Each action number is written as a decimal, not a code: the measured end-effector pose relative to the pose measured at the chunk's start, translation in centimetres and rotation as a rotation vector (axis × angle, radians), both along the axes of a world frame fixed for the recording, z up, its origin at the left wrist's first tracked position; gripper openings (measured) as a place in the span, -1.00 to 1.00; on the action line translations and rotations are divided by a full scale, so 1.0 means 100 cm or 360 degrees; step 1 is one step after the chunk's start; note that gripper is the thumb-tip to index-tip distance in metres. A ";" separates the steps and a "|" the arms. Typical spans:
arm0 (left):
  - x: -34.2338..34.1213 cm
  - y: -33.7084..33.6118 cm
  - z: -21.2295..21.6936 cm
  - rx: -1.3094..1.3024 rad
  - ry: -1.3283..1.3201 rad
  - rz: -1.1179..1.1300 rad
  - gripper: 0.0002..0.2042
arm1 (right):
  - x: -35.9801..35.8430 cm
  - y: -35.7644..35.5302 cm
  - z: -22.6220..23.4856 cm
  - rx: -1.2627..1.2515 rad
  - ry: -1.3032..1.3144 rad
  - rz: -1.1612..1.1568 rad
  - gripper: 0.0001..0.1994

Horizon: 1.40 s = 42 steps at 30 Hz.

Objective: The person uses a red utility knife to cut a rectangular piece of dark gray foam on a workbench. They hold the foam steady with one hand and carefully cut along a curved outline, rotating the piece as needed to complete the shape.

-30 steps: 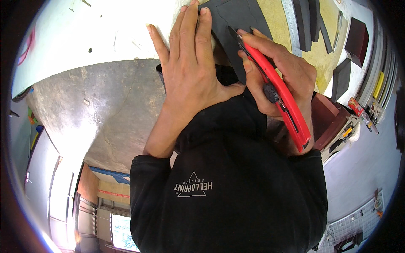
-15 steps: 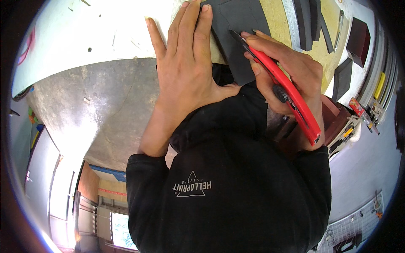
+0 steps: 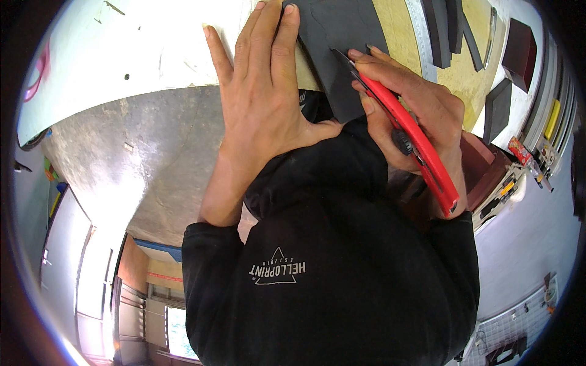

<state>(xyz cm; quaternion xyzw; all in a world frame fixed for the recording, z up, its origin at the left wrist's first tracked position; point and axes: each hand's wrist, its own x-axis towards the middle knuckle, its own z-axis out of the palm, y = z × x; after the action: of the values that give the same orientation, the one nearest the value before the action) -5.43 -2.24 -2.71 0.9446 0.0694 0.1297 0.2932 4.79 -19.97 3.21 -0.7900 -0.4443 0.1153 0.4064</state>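
Observation:
A red utility knife [image 3: 408, 119] is gripped in my right hand [image 3: 427, 104], fingers wrapped round its handle. Its blade tip rests on a dark grey sheet [image 3: 354, 27], where a thin line runs up from the tip. The sheet lies at the table's near edge, with one corner jutting toward me. My left hand [image 3: 259, 104] lies flat with its fingers spread along the left side of the sheet. Its thumb touches near the sheet's lower corner.
A yellowish cutting mat [image 3: 403, 36] lies under the sheet, with a ruler [image 3: 421, 36] on it. Dark strips [image 3: 437, 30], a dark red block [image 3: 519, 58] and a grey piece [image 3: 497, 113] lie to the right. The white tabletop [image 3: 165, 36] extends left.
My left hand and the sheet's lower corner have shifted slightly left. The whole view has moved a little. The knife tip stays on the sheet, at nearly the same spot.

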 end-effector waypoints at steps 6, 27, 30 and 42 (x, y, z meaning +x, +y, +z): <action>0.000 -0.004 -0.003 0.0053 -0.0020 0.0041 0.31 | -0.013 0.001 -0.002 0.0045 0.0065 -0.0156 -0.62; 0.000 -0.018 -0.002 0.0018 -0.0067 0.0134 0.31 | -0.019 -0.009 -0.004 0.0023 -0.0039 -0.0065 -0.64; 0.000 -0.014 -0.002 0.0045 -0.0043 0.0094 0.32 | -0.014 -0.011 0.001 -0.0006 -0.0022 0.0008 -0.62; 0.001 0.004 -0.006 0.0150 -0.0002 -0.0104 0.40 | 0.005 -0.021 0.009 -0.0163 0.0030 0.0282 -0.69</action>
<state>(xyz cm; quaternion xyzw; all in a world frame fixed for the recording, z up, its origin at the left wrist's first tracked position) -5.36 -1.87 -3.29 0.9591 0.0322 0.1238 0.2526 5.27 -22.03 4.09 -0.7662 -0.5020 0.1808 0.3581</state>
